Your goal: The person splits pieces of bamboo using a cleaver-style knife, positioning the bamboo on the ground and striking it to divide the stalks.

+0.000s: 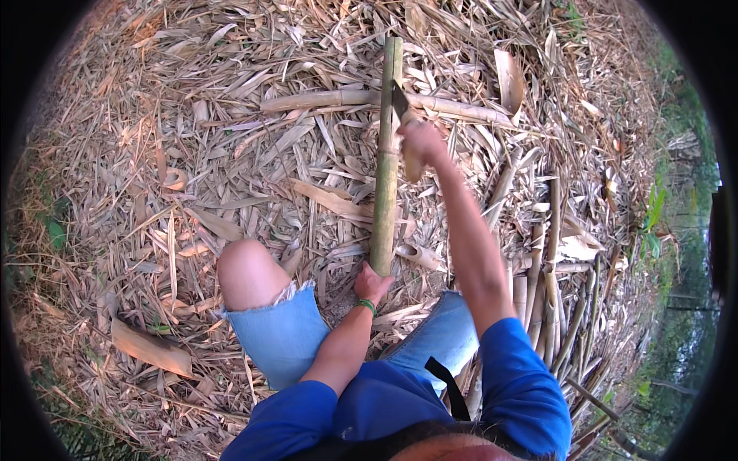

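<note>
A thick green-yellow bamboo pole (385,184) runs straight away from me. Its far part lies across a thinner dry bamboo stick (323,100) on the ground. My left hand (373,284) is closed round the pole's near end, a green band at the wrist. In my right hand (424,143) is a knife with a wooden handle, its fingers wrapped round it. The dark blade (399,98) is against or just beside the pole's right side, near the crossing stick; contact cannot be made out. Slight blur softens the right hand and forearm.
Dry bamboo leaves and husks cover the ground. Several cut bamboo poles (552,284) lie piled on the right, and a short hollow bamboo piece (421,257) sits near my left hand. A curled brown sheath (152,349) lies left of my bare knee (252,273).
</note>
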A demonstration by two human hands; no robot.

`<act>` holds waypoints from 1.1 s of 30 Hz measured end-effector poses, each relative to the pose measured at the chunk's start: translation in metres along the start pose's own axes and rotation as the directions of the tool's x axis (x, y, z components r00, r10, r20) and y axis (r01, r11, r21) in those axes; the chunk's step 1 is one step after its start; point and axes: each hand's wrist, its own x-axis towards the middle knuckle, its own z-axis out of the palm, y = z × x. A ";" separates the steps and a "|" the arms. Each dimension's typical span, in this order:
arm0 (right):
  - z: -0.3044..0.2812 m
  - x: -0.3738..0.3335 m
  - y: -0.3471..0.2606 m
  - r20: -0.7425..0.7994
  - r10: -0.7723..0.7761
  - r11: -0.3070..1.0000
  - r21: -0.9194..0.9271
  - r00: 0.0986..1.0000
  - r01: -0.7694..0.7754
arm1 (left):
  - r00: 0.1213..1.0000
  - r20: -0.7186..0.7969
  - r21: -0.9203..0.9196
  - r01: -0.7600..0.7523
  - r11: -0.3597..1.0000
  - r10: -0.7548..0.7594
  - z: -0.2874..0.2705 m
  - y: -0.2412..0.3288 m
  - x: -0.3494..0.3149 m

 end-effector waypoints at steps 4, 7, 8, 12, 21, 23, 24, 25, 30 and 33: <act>0.125 -0.035 -0.059 -0.237 0.662 0.678 0.593 0.711 -0.433 | 0.997 -0.045 0.000 -0.061 0.998 0.061 0.014 0.001 -0.001; 0.135 -0.030 -0.064 -0.246 0.663 0.671 0.615 0.707 -0.415 | 1.000 0.016 0.005 0.003 1.000 -0.003 0.007 -0.005 -0.002; 0.135 -0.025 -0.057 -0.247 0.662 0.679 0.599 0.708 -0.425 | 1.000 0.013 0.003 -0.013 1.000 0.013 0.007 0.000 0.002; 0.091 -0.007 -0.012 -0.126 0.624 0.599 0.711 0.772 -0.369 | 0.999 0.025 0.009 -0.040 0.999 0.040 0.003 0.004 0.012; 0.017 -0.019 0.039 -0.031 -0.052 0.886 -0.463 0.998 0.032 | 0.997 0.070 -0.007 -0.031 0.999 0.031 0.012 0.016 -0.009; 0.089 -0.037 -0.004 -0.264 0.136 0.821 -0.510 0.955 -0.257 | 0.997 0.075 -0.003 -0.007 1.000 0.007 0.011 0.009 0.003; 0.110 -0.049 -0.022 -0.387 0.288 0.903 -0.194 0.876 -0.383 | 0.997 0.076 0.006 0.007 1.000 -0.007 0.007 0.003 0.010; 0.126 -0.067 -0.016 -0.233 0.251 0.942 -0.164 0.940 -0.292 | 0.997 0.082 0.024 -0.013 1.000 0.011 0.008 -0.002 0.007; 0.127 -0.116 -0.053 -0.060 0.452 0.793 0.484 0.890 -0.370 | 0.998 -0.012 0.008 -0.068 0.998 0.068 0.009 -0.006 0.010; 0.107 -0.139 -0.057 -0.209 0.490 0.397 0.918 0.847 -0.004 | 0.996 -0.082 -0.015 -0.040 0.999 0.039 0.005 0.012 -0.006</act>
